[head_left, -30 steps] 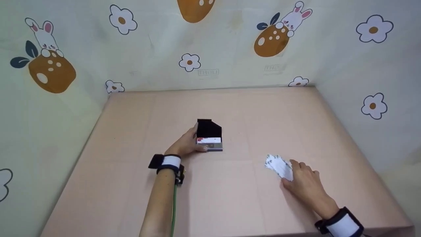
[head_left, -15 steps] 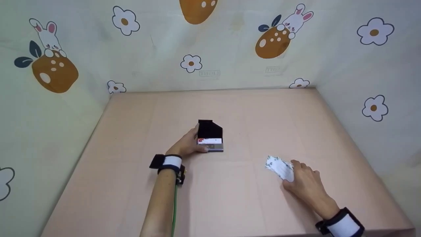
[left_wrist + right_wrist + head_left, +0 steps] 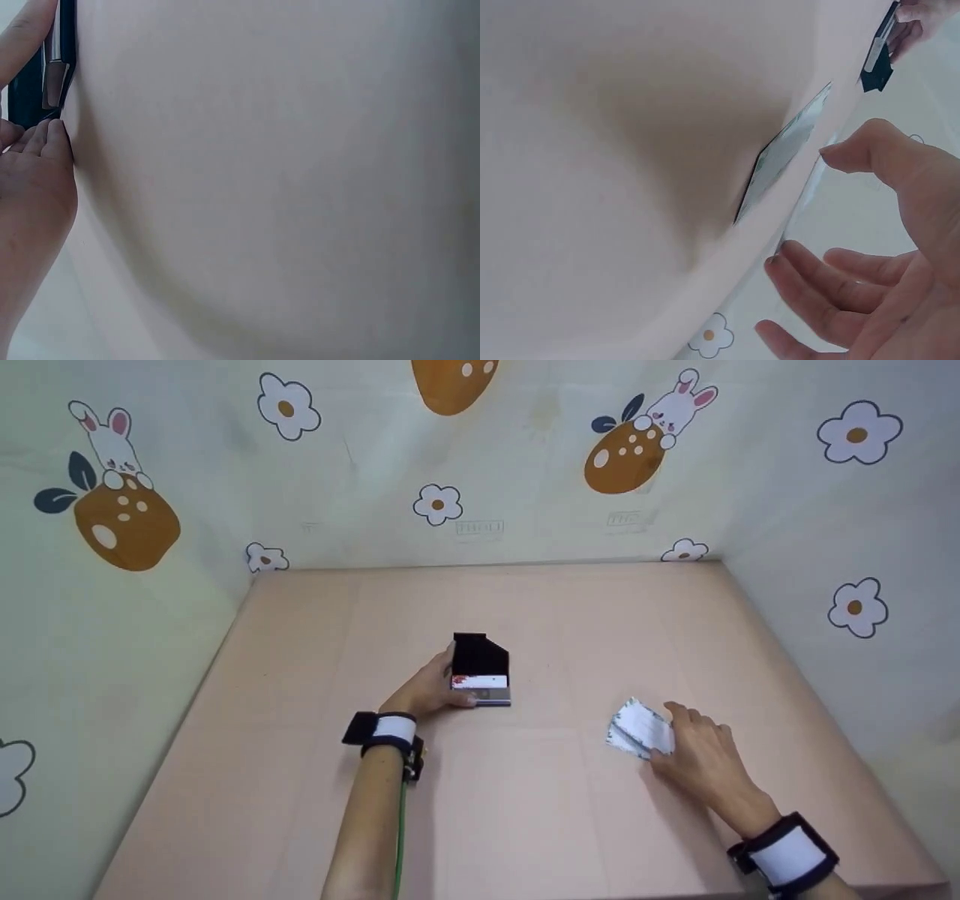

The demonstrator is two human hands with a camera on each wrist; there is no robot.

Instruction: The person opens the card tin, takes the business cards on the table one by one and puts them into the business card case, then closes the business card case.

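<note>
A black card holder [image 3: 481, 675] stands open on the pink table [image 3: 525, 810], with a red-and-white card in its pocket. My left hand [image 3: 453, 684] grips its left side; the left wrist view shows that hand [image 3: 34, 161] at the case's edge [image 3: 54, 71]. To the right, my right hand [image 3: 673, 733] pinches a white patterned card [image 3: 638, 729] by its right edge. In the right wrist view a thin card [image 3: 804, 199] spans thumb and fingers [image 3: 810, 274], and a further card stack [image 3: 781, 159] lies on the table beyond.
Cream walls printed with flowers and rabbits [image 3: 645, 442] close the table in at the back, left and right. The table's front edge runs along the bottom of the head view. The card holder [image 3: 877, 60] shows far off in the right wrist view.
My right hand has shifted slightly away from me and raised the card off the table. The left hand and the card holder have stayed in place.
</note>
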